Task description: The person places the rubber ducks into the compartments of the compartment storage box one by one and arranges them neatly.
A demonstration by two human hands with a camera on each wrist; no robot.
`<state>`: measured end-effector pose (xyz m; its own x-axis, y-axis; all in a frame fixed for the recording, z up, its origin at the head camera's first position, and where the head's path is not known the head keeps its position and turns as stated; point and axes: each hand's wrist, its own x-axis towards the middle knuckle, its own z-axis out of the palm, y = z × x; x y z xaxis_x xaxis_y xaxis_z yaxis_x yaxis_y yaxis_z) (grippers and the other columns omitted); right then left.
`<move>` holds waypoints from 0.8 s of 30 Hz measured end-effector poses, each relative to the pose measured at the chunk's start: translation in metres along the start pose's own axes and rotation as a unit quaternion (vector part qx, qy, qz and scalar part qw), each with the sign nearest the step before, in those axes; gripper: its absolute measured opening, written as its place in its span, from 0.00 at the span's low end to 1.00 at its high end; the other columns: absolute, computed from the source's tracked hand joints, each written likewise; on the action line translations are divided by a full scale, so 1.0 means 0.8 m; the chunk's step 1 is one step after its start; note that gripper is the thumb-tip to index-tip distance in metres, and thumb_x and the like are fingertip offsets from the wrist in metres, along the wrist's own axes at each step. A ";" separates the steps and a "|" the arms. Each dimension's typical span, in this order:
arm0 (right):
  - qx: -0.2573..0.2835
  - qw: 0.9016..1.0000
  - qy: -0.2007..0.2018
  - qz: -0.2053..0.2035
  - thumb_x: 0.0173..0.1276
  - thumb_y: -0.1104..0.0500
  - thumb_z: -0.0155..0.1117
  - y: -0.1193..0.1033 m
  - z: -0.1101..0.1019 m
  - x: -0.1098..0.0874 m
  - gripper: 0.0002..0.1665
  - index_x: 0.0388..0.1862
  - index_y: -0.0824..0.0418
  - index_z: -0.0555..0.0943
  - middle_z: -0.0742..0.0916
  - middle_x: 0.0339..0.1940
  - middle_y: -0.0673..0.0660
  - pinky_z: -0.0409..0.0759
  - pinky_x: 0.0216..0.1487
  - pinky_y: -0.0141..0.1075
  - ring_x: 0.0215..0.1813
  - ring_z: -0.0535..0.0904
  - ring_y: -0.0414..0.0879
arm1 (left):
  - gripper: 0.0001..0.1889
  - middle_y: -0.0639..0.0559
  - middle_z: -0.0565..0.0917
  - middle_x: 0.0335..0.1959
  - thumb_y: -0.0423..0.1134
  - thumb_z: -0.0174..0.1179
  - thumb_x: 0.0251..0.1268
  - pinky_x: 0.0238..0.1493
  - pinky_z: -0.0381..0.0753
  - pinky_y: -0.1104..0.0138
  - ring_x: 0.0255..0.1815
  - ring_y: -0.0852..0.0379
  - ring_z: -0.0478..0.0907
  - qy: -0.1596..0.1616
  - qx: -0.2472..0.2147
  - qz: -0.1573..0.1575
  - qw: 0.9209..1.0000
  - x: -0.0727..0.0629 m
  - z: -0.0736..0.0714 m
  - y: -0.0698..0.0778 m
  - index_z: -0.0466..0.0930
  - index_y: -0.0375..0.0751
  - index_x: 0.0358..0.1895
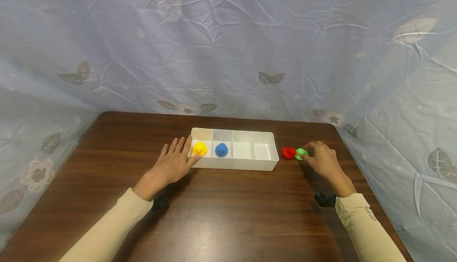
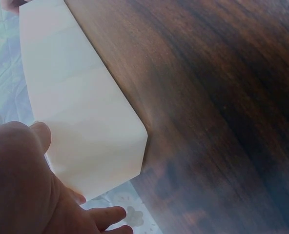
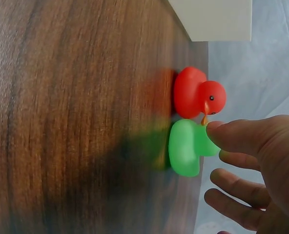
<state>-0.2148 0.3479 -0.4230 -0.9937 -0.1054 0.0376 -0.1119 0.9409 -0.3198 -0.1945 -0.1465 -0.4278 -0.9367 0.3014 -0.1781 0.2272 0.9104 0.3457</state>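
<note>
Nearest us, we see two pale sleeves (image 1: 110,226) reach over the dark wooden table (image 1: 214,210), with a black device (image 1: 325,199) under the right wrist. Further on, the left hand (image 1: 171,167) lies with fingers spread, gripping nothing, its thumb touching the rim of the white tray (image 1: 233,164) at its left end. The right hand (image 1: 324,161) pinches the green duck (image 1: 300,153) by the head between thumb and index finger; we find that duck on the table, right of the tray, with the red duck (image 1: 288,153) just beside it. Inside the tray, we see the yellow duck (image 1: 200,148) in the leftmost compartment and the blue duck (image 1: 221,150) in the next. Beyond hangs a leaf-patterned cloth (image 1: 214,64).
</note>
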 end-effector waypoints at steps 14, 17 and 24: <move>-0.003 1.000 -0.010 0.004 0.74 0.51 0.72 0.007 0.012 0.006 0.27 0.62 0.68 0.83 0.86 0.58 0.75 0.70 0.60 0.75 0.62 0.82 0.74 | 0.45 0.30 0.46 0.89 0.65 0.38 0.87 0.85 0.41 0.29 0.90 0.27 0.41 0.001 0.001 -0.002 1.000 0.002 0.000 -0.001 0.33 0.40 0.89; 0.003 1.000 -0.008 0.003 0.74 0.49 0.73 0.006 0.014 0.009 0.27 0.60 0.68 0.84 0.88 0.54 0.72 0.71 0.59 0.73 0.58 0.83 0.71 | 0.45 0.30 0.46 0.89 0.65 0.37 0.87 0.85 0.41 0.29 0.90 0.27 0.41 0.000 0.001 -0.002 1.000 0.002 0.000 -0.001 0.33 0.40 0.89; -0.003 1.000 0.000 -0.003 0.72 0.50 0.73 0.003 0.017 0.011 0.23 0.55 0.67 0.86 0.89 0.48 0.69 0.73 0.54 0.70 0.52 0.86 0.69 | 0.45 0.30 0.46 0.89 0.65 0.37 0.87 0.85 0.40 0.29 0.90 0.27 0.41 -0.003 0.001 -0.004 1.000 0.002 -0.001 0.000 0.33 0.41 0.89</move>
<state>-0.2240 0.3446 -0.4362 -0.9929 -0.1116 0.0406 -0.1187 0.9418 -0.3145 -0.1962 -0.1464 -0.4272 -0.9369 0.2954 -0.1871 0.2197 0.9136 0.3422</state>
